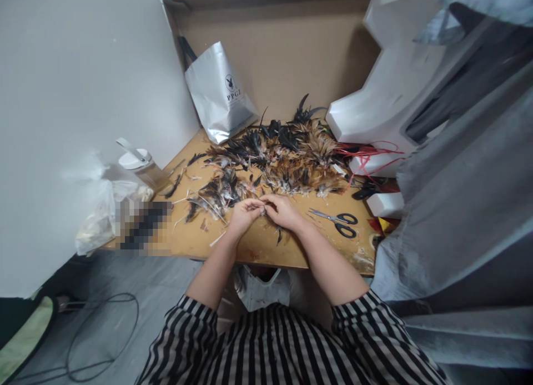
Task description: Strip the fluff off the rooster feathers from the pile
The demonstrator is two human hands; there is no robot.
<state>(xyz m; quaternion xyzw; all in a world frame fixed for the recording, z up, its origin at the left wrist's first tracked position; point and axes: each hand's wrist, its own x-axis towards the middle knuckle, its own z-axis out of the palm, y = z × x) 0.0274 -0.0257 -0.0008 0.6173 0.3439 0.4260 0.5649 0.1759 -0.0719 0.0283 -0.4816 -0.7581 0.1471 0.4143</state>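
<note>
My left hand [245,214] and my right hand [282,211] meet over the front of the table, fingertips pinched together. Between them is a small whitish, downy bit that looks like the base of a feather [262,210]; the fingers hide most of it. Just below my right hand a thin dark feather [278,236] shows. Beyond my fingers lie rows of feather bunches, brown ones [297,174] to the right and black ones [245,146] farther left and back. Scissors with black handles [345,225] rest partly opened to the right of my right hand.
A silver bag [220,96] leans at the back left. A lidded jug [144,165] and a plastic bag [97,213] stand at the left. Red ribbon strands [370,154] hang by a white machine-like body [370,101] at the right. Grey cloth [466,190] drapes along that side.
</note>
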